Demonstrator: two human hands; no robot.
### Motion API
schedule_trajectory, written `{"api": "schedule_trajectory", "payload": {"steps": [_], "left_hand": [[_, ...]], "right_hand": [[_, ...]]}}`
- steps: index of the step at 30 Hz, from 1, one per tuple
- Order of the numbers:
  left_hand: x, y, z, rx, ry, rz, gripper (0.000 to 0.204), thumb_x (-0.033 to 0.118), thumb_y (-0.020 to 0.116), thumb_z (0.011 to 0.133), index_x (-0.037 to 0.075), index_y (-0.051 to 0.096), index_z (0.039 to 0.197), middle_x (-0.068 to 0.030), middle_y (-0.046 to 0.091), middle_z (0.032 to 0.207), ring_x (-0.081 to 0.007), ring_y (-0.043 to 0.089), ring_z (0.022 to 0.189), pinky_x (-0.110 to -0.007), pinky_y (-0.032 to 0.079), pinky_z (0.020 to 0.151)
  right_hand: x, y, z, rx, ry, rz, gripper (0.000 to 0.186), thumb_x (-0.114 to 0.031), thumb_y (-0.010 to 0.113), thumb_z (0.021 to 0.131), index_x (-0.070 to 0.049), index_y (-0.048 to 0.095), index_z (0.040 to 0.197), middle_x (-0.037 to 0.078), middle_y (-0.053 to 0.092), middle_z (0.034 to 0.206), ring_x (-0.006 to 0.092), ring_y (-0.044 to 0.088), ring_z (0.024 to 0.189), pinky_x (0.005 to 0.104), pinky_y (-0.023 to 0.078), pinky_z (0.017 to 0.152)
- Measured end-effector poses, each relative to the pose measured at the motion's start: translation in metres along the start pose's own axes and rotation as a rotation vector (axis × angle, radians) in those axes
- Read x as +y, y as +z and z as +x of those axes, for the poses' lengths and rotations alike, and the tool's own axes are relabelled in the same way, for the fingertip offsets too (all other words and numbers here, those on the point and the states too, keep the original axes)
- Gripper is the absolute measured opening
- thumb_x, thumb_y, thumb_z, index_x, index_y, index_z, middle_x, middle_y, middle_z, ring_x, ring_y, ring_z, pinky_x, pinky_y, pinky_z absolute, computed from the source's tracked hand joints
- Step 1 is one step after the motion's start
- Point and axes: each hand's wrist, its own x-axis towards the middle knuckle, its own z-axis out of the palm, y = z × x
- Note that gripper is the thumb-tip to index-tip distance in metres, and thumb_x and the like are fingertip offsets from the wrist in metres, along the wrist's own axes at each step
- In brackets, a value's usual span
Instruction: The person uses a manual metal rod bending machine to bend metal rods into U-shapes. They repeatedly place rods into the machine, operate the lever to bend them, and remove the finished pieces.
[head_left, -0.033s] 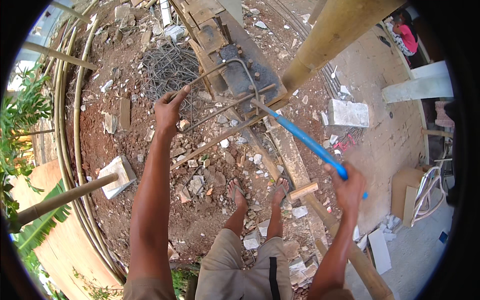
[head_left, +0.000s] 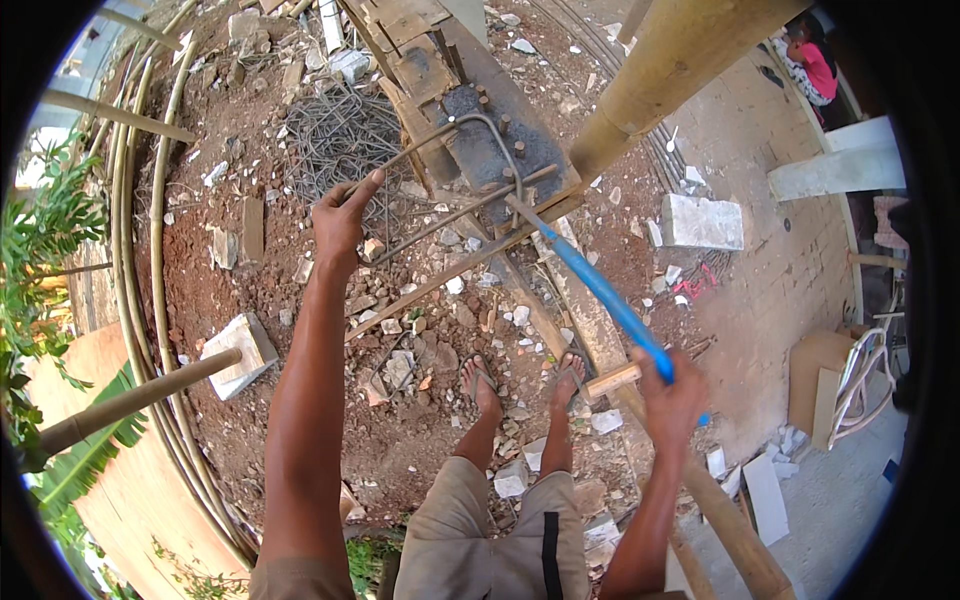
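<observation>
My left hand (head_left: pixel 338 222) is closed on one side of a steel reinforcing rod (head_left: pixel 424 142) bent into an almost rectangular frame. One corner of the rod lies over a wooden bending bench (head_left: pixel 548 150), among short steel pegs (head_left: pixel 505 122) on its dark top. My right hand (head_left: pixel 670 398) grips the lower end of a blue-handled bending bar (head_left: pixel 608 288). The bar's far metal end meets the rod at the bench's near edge; its exact hold there is too small to tell. The bar slants from the bench toward my right side.
A tangle of bent rods (head_left: pixel 345 140) lies left of the bench. A thick bamboo pole (head_left: pixel 650 85) rises at its right. White blocks (head_left: pixel 702 222) and rubble lie around my sandalled feet. A wooden crosspiece (head_left: pixel 612 381) sits near my right hand. A person (head_left: pixel 812 65) sits far right.
My right hand has swung the blue handle's lower end a little left and downward. The left hand and the rod look almost unmoved; the view has shifted slightly.
</observation>
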Motion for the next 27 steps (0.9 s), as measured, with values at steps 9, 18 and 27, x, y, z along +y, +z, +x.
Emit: {"api": "schedule_trajectory", "payload": {"steps": [9,18,27], "left_hand": [[0.011,0.000,0.006,-0.035,-0.030,-0.011,0.045,0.042,0.094,0.083,0.000,0.078,0.093,0.0023,0.060,0.072,-0.0089,0.046,0.063,-0.030,0.032,0.058],[0.008,-0.002,0.004,-0.022,-0.081,0.034,0.050,0.049,0.094,0.080,0.002,0.078,0.091,0.0019,0.059,0.070,-0.0068,0.042,0.058,-0.028,0.031,0.052],[0.016,0.003,0.000,0.038,-0.111,0.074,0.046,0.047,0.093,0.081,0.005,0.078,0.090,0.0044,0.057,0.067,-0.0045,0.040,0.052,-0.026,0.028,0.046]], "right_hand": [[0.076,0.054,-0.030,0.037,-0.053,0.094,0.055,-0.049,0.084,0.090,-0.003,0.060,0.072,0.010,0.049,0.055,0.0210,0.042,0.050,0.0419,0.038,0.052],[0.056,0.022,-0.012,-0.309,0.011,0.192,0.041,-0.036,0.083,0.094,-0.003,0.065,0.078,0.010,0.053,0.057,0.0231,0.045,0.050,0.0405,0.038,0.051],[0.068,0.017,-0.006,-0.465,-0.098,0.325,0.036,-0.033,0.079,0.097,-0.003,0.065,0.084,0.015,0.059,0.064,0.0252,0.056,0.053,0.0422,0.042,0.053]]}}
